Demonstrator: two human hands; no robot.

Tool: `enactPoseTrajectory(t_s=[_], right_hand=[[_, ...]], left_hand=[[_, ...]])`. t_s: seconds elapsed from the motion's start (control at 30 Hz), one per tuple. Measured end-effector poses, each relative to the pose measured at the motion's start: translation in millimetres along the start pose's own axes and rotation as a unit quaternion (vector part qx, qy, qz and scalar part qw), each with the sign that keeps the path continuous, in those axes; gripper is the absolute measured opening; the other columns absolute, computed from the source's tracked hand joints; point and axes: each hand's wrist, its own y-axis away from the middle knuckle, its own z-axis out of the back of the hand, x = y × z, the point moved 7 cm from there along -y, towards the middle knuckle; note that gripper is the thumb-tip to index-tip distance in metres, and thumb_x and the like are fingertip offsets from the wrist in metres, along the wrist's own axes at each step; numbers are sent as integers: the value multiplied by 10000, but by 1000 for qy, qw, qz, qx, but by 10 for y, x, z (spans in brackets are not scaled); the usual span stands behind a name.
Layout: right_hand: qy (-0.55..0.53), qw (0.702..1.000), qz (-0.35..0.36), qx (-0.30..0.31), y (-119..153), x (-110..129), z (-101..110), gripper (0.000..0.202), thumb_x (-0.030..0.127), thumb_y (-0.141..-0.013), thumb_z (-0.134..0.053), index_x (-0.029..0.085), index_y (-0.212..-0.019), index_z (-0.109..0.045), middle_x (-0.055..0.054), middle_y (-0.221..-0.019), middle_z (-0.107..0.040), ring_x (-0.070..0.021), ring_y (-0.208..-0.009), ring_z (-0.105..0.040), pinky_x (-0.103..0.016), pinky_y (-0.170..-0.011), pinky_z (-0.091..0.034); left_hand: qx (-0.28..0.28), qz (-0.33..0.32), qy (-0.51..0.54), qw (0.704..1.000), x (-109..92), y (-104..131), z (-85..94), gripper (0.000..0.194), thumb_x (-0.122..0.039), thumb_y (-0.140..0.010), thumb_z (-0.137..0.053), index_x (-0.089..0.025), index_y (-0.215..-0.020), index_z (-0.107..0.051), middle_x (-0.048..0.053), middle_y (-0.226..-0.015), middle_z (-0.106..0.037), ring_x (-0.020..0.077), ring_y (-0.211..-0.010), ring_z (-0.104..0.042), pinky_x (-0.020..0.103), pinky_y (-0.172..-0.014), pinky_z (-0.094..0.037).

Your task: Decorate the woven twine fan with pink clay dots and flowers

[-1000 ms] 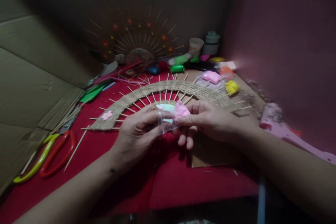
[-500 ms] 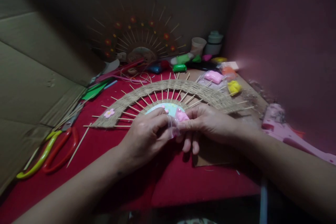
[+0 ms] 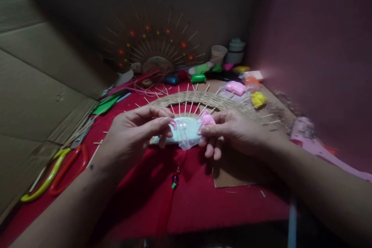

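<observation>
My left hand (image 3: 135, 130) pinches a small bit of pink clay (image 3: 173, 123) between thumb and forefinger. In my right hand (image 3: 229, 126) is a larger lump of pink clay (image 3: 207, 117), gripped with its clear plastic wrapper (image 3: 183, 139), which hangs between the hands. Below and behind them lies a woven fan (image 3: 200, 95) with thin sticks poking out and a light blue half-round centre (image 3: 192, 124). My left hand and forearm cover the fan's left part. A red tassel (image 3: 174, 180) with a dark bead lies nearer to me.
Scissors with yellow and red handles (image 3: 69, 170) lie at left beside a cardboard wall (image 3: 37, 85). Packs of pink clay (image 3: 236, 87), yellow clay (image 3: 258, 99) and green clay (image 3: 198, 78) sit behind the fan. A pink glue gun (image 3: 316, 143) is at right. A decorated fan (image 3: 157, 42) stands at the back.
My hands have moved apart; the left went left and up with a bit of pink clay. The wrapper now hangs loose between them, and the tassel has come into view.
</observation>
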Motion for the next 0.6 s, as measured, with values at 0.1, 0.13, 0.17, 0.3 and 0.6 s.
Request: enactPoseTrajectory(t_s=[0.1, 0.13, 0.17, 0.3, 0.6], right_hand=[[-4, 1000, 10, -11, -10, -3, 31, 173, 266, -775, -664, 117, -687, -654, -74, -585, -695, -116, -440, -631, -168, -412, -498], [-6, 1000, 14, -17, -13, -3, 45, 179, 272, -772, -669, 116, -686, -654, -76, -583, -694, -116, -439, -630, -167, -409, -494], [-9, 1000, 16, -22, -16, -4, 59, 185, 275, -774, -668, 112, -687, -655, -79, -577, -693, -116, -438, -629, -166, -407, -492], [-38, 998, 32, -43, -22, 8, 109, 197, 272, -766, -682, 96, -683, -648, -85, -563, -684, -119, -428, -626, -165, -394, -492], [-56, 996, 51, -45, -36, -2, 154, 204, 296, -741, -718, 111, -707, -640, -76, -648, -692, -134, -476, -650, -183, -405, -519]], left_hand=[[-11, 25, 53, 998, 20, -7, 33, 23, -166, -737, -674, -149, -734, -658, 23, -649, -647, 99, -489, -561, 182, -416, -441], [-12, 34, 67, 997, 32, -9, 43, 24, -167, -743, -664, -147, -735, -654, 19, -611, -639, 100, -470, -556, 182, -410, -439], [-11, 43, 79, 996, 46, -12, 50, 27, -165, -748, -658, -143, -732, -651, 14, -579, -629, 97, -450, -550, 179, -405, -436], [7, 74, 108, 991, 120, -30, 56, 35, -143, -744, -663, -130, -719, -642, 0, -535, -617, 76, -385, -526, 155, -371, -415], [3, 60, 198, 978, 179, -86, 34, 238, -40, -695, -701, -180, -879, -645, -24, -644, -627, 78, -468, -567, 161, -378, -484]])
